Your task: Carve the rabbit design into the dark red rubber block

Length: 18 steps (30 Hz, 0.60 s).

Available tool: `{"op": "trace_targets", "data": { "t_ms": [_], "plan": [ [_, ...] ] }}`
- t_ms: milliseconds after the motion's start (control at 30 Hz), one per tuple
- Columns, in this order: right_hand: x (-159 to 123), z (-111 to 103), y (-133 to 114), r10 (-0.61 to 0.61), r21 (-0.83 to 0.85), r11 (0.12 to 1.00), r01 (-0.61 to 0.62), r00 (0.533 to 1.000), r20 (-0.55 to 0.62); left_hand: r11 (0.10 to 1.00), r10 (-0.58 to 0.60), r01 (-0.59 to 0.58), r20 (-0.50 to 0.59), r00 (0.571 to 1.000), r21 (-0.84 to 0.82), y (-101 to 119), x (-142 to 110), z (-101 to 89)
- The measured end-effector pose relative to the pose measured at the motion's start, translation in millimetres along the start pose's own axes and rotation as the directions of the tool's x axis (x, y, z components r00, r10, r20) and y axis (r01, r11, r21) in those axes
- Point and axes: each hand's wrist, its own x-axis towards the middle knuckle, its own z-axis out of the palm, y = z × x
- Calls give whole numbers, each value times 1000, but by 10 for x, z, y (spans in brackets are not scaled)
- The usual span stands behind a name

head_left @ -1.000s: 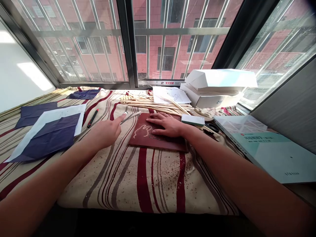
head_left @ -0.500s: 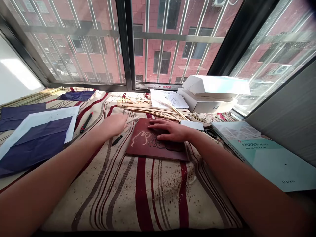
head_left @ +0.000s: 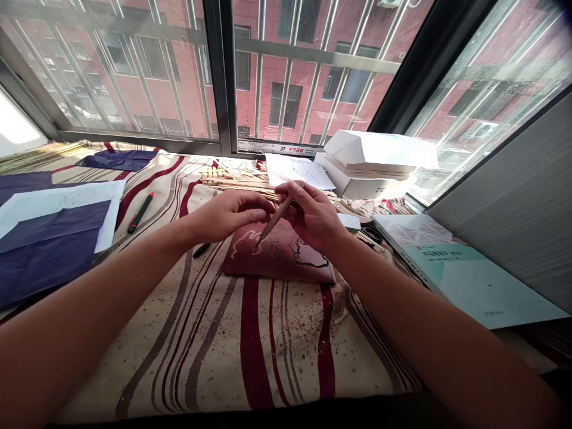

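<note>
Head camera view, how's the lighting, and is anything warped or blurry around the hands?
In the head view, bright daylight comes through the window frame, with blown-out glare on the white surface at far left; wide-angle distortion bends the frame and forearms; the left hand, right hand and pointed wooden tool look fairly sharp, shading the dark red board.

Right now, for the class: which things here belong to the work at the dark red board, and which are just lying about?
Part of the work:
left hand
right hand
pointed tool
dark red board

Lying about:
black marker with a red cap
dark blue paper
white boxes
teal-covered book
thin wooden strips
</note>
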Motion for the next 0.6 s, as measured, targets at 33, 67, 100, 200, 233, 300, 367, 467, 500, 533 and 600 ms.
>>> {"op": "trace_targets", "data": {
  "t_ms": [33,67,100,200,233,300,367,467,500,533,600],
  "plan": [
    [-5,10,-19,4,51,999,-2,999,-35,995,-21,18,28,999,98,-65,-15,-65],
    [-9,15,-32,6,76,997,-1,998,-68,975,-69,48,90,994,217,-133,-40,-137],
    [-12,16,-37,4,73,997,3,995,-96,946,-133,74,170,976,317,-200,-73,-207],
    [-18,22,-7,4,51,999,4,988,-152,895,-240,23,437,867,445,-356,-189,-357],
    [-20,30,11,1,42,999,6,987,-159,892,-234,-2,463,855,453,-392,-221,-377],
    [-28,59,43,-17,18,1000,20,986,-164,898,-156,-68,459,875,435,-450,-267,-373],
    [-39,96,44,-39,-13,999,38,988,-152,905,-38,-147,421,906,399,-507,-288,-332],
    [-54,149,-37,-63,-37,997,61,995,-78,903,99,-244,383,919,353,-587,-295,-251],
    [-55,167,-79,-63,-24,998,62,997,-41,900,129,-267,373,919,345,-604,-295,-227],
    [-53,188,-120,-58,2,998,58,998,-4,895,156,-287,365,918,340,-612,-295,-205],
    [-41,241,-182,-39,70,997,35,997,63,887,193,-317,352,916,337,-599,-294,-172]
  ]
}}
